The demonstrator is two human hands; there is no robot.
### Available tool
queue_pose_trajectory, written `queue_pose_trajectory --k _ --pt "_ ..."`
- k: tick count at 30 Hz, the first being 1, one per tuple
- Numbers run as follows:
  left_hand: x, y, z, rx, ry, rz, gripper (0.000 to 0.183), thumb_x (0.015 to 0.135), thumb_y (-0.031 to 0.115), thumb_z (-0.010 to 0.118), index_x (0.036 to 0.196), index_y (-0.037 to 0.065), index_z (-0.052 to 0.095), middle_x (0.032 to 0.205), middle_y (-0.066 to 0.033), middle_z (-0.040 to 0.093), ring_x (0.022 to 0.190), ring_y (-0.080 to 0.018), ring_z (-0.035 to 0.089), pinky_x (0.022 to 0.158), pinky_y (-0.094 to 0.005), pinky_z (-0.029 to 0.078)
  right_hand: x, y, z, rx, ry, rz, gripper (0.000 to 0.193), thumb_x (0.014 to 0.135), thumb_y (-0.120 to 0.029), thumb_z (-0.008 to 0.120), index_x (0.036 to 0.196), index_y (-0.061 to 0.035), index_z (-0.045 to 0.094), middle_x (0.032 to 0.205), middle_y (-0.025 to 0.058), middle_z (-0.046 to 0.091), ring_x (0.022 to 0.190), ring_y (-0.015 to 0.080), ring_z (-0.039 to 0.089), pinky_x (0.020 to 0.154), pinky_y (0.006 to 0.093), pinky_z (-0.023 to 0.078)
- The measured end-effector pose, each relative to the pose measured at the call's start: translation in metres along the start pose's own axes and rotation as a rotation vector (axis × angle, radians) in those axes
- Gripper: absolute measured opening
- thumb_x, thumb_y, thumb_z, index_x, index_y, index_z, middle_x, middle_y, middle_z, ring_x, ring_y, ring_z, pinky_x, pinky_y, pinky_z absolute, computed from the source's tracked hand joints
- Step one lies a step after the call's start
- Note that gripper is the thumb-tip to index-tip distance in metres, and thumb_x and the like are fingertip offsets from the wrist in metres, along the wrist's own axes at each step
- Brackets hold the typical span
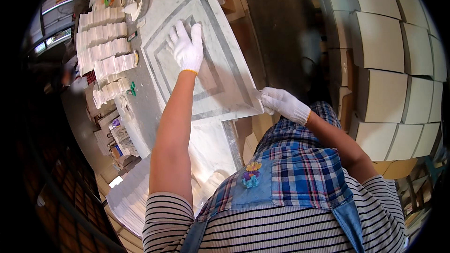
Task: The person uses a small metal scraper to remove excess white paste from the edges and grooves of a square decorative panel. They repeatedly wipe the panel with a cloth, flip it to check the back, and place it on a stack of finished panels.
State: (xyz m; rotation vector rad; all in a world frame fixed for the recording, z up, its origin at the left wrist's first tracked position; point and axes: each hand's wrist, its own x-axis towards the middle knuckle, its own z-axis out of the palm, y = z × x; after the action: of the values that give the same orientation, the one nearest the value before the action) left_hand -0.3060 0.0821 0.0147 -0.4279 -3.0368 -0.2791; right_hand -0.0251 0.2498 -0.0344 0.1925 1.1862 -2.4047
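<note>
A flat white-and-grey marble-patterned panel [234,61] with nested grey diamond-shaped bands lies on the workbench, its right corner reaching past the bench edge. My left hand [187,49], in a white knitted glove, rests on the panel's middle with its fingers spread. At the panel's near right corner is my right hand [285,105], gloved alike. Its fingers are closed at the panel's edge, and the fingertips are partly hidden there.
Stacks of white pieces [105,42] line the bench's left side. A metal tool with a round base [137,3] stands beyond them. More stacked white sheets [133,197] sit at lower left. Piled white boxes [379,42] rise on the right, across a dark floor [276,18].
</note>
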Motion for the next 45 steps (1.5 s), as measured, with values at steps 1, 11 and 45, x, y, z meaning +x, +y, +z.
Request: queue_pose_trajectory --k 1,11,45 --pt "0.0 -0.002 0.001 0.003 0.003 0.002 0.081 0.092 0.066 0.045 0.151 0.012 0.036 0.157 -0.0251 0.028 0.144 -0.0502 0.021 0.118 -0.0576 0.014 -0.005 0.002 0.001 -0.013 -0.01 -0.009 0.031 0.103 -0.039 0.054 0.098 -0.0103 0.063 0.077 -0.0004 0.054 0.07 0.0111 0.047 0.066 0.0257 0.043" --pt "-0.001 -0.004 0.003 -0.029 0.027 0.011 0.079 0.094 0.066 0.044 0.15 0.01 0.039 0.157 -0.0259 0.03 0.145 -0.0502 0.021 0.12 -0.0536 0.015 -0.05 0.019 -0.007 0.048 -0.195 0.148 0.03 0.1 -0.033 0.061 0.095 -0.0046 0.066 0.078 -0.0006 0.058 0.069 0.0099 0.053 0.065 0.0253 0.046" --pt "-0.243 -0.043 -0.082 -1.417 0.374 -1.442 0.059 0.088 0.042 0.071 0.118 -0.004 0.05 0.101 -0.0193 0.058 0.075 -0.0302 0.064 0.064 -0.0428 0.055 0.299 -0.226 -0.019 -1.703 0.379 -0.432 0.03 0.097 -0.034 0.048 0.107 -0.0093 0.061 0.101 0.0201 0.069 0.094 0.0389 0.066 0.082 0.0513 0.052"
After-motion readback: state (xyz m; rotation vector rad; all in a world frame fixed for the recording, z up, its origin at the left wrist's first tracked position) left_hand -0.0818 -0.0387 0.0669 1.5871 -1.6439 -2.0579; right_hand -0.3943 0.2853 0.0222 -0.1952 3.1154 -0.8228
